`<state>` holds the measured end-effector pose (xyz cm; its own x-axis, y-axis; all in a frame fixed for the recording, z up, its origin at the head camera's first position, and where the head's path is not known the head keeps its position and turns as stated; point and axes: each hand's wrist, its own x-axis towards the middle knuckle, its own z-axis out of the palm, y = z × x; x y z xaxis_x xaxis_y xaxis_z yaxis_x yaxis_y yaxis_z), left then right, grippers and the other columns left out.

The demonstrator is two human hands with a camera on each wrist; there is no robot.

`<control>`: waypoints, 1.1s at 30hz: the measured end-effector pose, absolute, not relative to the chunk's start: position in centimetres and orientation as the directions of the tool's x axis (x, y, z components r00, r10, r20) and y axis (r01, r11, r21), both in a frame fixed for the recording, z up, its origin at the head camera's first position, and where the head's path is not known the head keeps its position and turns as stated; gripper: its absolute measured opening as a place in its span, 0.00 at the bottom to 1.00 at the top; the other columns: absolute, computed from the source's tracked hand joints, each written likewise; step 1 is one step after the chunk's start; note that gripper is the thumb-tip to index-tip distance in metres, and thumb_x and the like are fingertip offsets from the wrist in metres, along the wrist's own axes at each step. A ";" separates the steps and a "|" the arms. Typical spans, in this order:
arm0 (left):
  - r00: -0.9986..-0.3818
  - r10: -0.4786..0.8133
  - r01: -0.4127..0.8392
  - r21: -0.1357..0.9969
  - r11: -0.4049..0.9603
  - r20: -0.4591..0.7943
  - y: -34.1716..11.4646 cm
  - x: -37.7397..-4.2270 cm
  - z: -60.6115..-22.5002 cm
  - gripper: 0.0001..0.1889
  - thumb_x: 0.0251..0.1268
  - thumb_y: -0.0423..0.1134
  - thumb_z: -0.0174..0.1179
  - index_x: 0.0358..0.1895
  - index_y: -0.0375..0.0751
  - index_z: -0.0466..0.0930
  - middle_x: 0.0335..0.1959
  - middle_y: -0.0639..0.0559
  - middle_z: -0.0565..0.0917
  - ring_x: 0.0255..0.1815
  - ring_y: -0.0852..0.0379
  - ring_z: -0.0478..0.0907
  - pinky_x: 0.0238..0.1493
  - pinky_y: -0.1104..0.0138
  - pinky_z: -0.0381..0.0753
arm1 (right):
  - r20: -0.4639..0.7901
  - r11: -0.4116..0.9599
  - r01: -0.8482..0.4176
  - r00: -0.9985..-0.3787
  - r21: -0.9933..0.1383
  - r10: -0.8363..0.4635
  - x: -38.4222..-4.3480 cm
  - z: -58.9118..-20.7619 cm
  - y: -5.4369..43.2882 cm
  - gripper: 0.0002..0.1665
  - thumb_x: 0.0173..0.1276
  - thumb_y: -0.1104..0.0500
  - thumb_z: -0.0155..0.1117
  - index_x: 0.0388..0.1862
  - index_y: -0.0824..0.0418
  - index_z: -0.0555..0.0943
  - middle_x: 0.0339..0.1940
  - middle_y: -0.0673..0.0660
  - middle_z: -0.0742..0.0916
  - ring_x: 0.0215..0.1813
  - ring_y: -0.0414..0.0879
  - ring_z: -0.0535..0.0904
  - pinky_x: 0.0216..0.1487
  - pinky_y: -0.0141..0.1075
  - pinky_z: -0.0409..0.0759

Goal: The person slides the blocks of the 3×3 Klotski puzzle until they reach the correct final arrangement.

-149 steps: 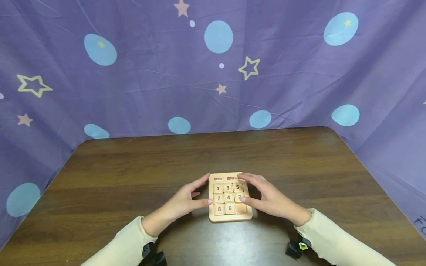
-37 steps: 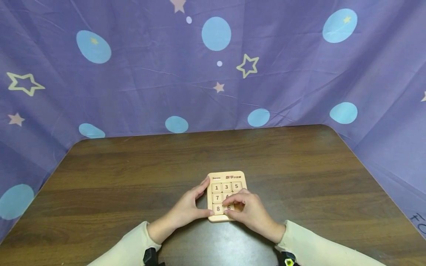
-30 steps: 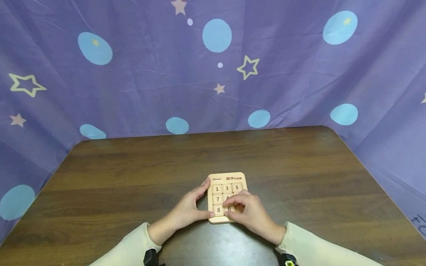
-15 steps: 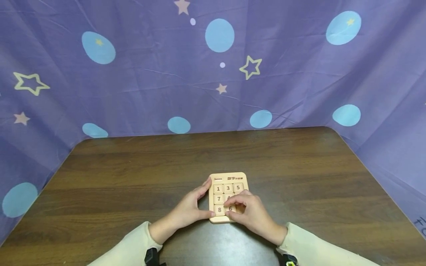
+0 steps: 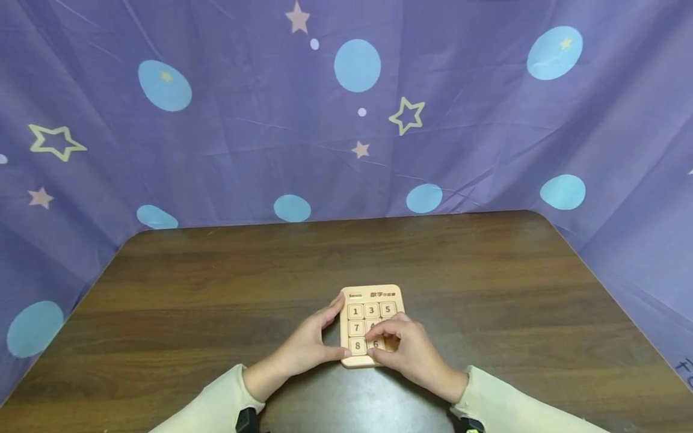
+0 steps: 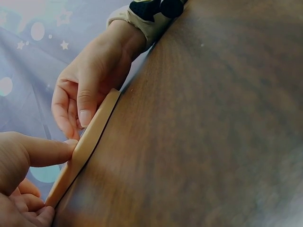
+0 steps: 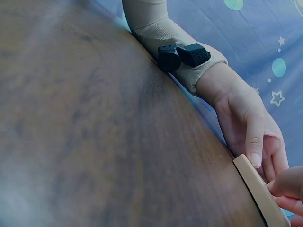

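A pale wooden sliding number puzzle (image 5: pixel 373 291) lies on the brown table. Its tiles 1, 3, 5, 7 and 8 show, the 4 is partly covered, and the lower right is hidden by fingers. My left hand (image 5: pixel 303 346) holds the puzzle's left side, thumb at the lower corner by the 8, fingers along the upper edge. The thumb and index finger of my right hand (image 5: pixel 414 355) are bent over the number tile 6 (image 5: pixel 376 344), one tip above and one below. In the left wrist view the board's side (image 6: pixel 90 142) shows between both hands.
The wooden table (image 5: pixel 243 270) spreads out around the puzzle. Behind it hangs a purple cloth (image 5: pixel 243 120) with stars and blue dots. Small black devices sit on both wrists, the right-hand one cut off by the head view's lower edge.
My right hand has left the puzzle's right edge and come left onto the 6. My left thumb has slid down from the 7 to the 8. Over the last second both hands stay put.
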<state>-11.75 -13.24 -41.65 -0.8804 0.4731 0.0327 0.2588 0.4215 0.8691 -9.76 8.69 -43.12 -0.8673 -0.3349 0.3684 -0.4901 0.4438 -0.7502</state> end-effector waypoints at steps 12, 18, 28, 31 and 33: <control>-0.884 0.466 0.276 0.847 0.455 0.037 -13.3 -11.7 -41.7 0.49 0.43 0.33 0.72 0.70 0.29 0.54 0.73 0.41 0.55 0.73 0.47 0.53 0.70 0.52 0.50 | 0.368 0.442 -0.486 -0.870 -0.754 -0.329 -9.6 -43.1 8.9 0.14 0.43 0.64 0.75 0.31 0.52 0.86 0.31 0.43 0.81 0.34 0.37 0.73 0.34 0.29 0.72; -0.883 0.468 0.287 0.830 0.478 0.036 -13.4 -11.6 -41.6 0.48 0.43 0.35 0.73 0.70 0.30 0.55 0.73 0.43 0.56 0.73 0.47 0.53 0.71 0.51 0.50 | 0.381 0.453 -0.496 -0.865 -0.741 -0.326 -9.6 -43.3 9.2 0.15 0.43 0.65 0.75 0.31 0.51 0.86 0.31 0.42 0.82 0.35 0.36 0.73 0.36 0.29 0.72; -0.883 0.468 0.289 0.836 0.467 0.043 -13.4 -11.6 -41.6 0.49 0.43 0.36 0.73 0.70 0.30 0.55 0.73 0.42 0.56 0.73 0.44 0.52 0.71 0.49 0.48 | 0.396 0.441 -0.497 -0.866 -0.748 -0.304 -9.4 -43.4 10.1 0.15 0.44 0.66 0.75 0.32 0.52 0.86 0.31 0.43 0.83 0.35 0.37 0.73 0.33 0.28 0.73; -0.884 0.466 0.292 0.831 0.474 0.045 -13.4 -11.6 -41.6 0.49 0.43 0.36 0.73 0.70 0.29 0.56 0.73 0.43 0.56 0.73 0.45 0.53 0.71 0.50 0.49 | 0.392 0.446 -0.493 -0.869 -0.747 -0.304 -9.3 -43.4 10.3 0.15 0.44 0.66 0.75 0.32 0.52 0.87 0.31 0.44 0.83 0.34 0.37 0.73 0.32 0.28 0.73; -0.883 0.467 0.296 0.828 0.475 0.047 -13.4 -11.6 -41.6 0.49 0.43 0.36 0.73 0.70 0.29 0.56 0.73 0.43 0.56 0.73 0.45 0.53 0.70 0.50 0.50 | 0.383 0.450 -0.484 -0.874 -0.751 -0.299 -9.3 -43.3 10.5 0.15 0.43 0.66 0.75 0.32 0.52 0.86 0.31 0.44 0.83 0.34 0.37 0.72 0.31 0.28 0.73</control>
